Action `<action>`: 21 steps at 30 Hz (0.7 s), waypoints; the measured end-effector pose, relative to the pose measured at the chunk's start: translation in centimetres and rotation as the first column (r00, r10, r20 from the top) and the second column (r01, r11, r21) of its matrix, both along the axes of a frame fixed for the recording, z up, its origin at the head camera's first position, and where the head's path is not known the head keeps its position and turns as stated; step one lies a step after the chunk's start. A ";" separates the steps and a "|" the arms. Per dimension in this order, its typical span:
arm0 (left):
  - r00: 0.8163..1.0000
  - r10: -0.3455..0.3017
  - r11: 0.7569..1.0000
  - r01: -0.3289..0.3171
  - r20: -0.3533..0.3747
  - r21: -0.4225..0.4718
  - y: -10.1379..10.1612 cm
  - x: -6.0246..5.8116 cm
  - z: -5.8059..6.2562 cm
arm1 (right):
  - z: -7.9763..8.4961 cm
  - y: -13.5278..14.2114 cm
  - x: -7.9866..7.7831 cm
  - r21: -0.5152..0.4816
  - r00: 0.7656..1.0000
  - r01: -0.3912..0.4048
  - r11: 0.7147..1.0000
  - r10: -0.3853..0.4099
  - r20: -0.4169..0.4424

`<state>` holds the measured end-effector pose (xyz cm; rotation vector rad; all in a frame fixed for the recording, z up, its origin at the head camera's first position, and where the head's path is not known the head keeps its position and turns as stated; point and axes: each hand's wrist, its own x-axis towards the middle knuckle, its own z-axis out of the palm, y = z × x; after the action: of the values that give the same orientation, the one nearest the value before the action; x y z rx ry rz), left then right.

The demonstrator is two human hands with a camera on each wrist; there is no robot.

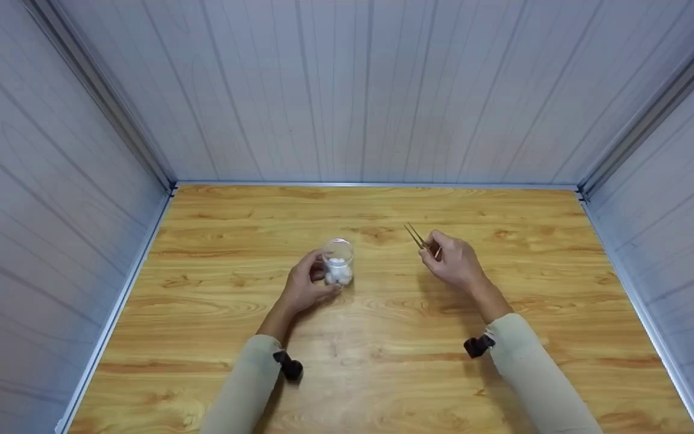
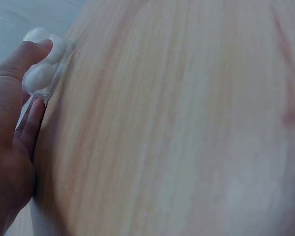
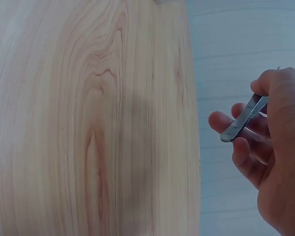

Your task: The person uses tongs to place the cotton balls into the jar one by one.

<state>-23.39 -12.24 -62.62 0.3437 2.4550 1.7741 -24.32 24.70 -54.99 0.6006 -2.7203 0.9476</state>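
Note:
A clear glass jar [image 1: 338, 265] stands on the wooden table, its lower part filled with several white cotton balls [image 1: 338, 276]. My left hand [image 1: 306, 286] grips the jar from the left, thumb at the near side and fingers round the far side. In the left wrist view the thumb lies against the jar, in front of the cotton balls [image 2: 39, 77]. To the right, my right hand [image 1: 452, 260] holds metal tweezers [image 1: 415, 236] above the table. Their two thin tips stand apart and point up and left. The right wrist view shows the tweezers' joined rear end [image 3: 232, 132] among the fingers.
Pale panel walls [image 1: 347, 90] enclose the wooden table [image 1: 377, 374] at the back and on both sides, with metal edging along the bottom. A small black device sits at each wrist over the light sleeves [image 1: 241, 386].

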 end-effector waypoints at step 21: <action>1.000 0.008 1.000 -0.008 0.013 -0.003 0.1 -0.1 0.0 | -1.8 -1.6 0.6 -0.083 0.987 0.129 0.988 -0.120 0.106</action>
<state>-23.50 -12.18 -62.61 0.3214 2.4533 1.7697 -23.69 23.05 -56.76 0.3715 -2.7472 1.0882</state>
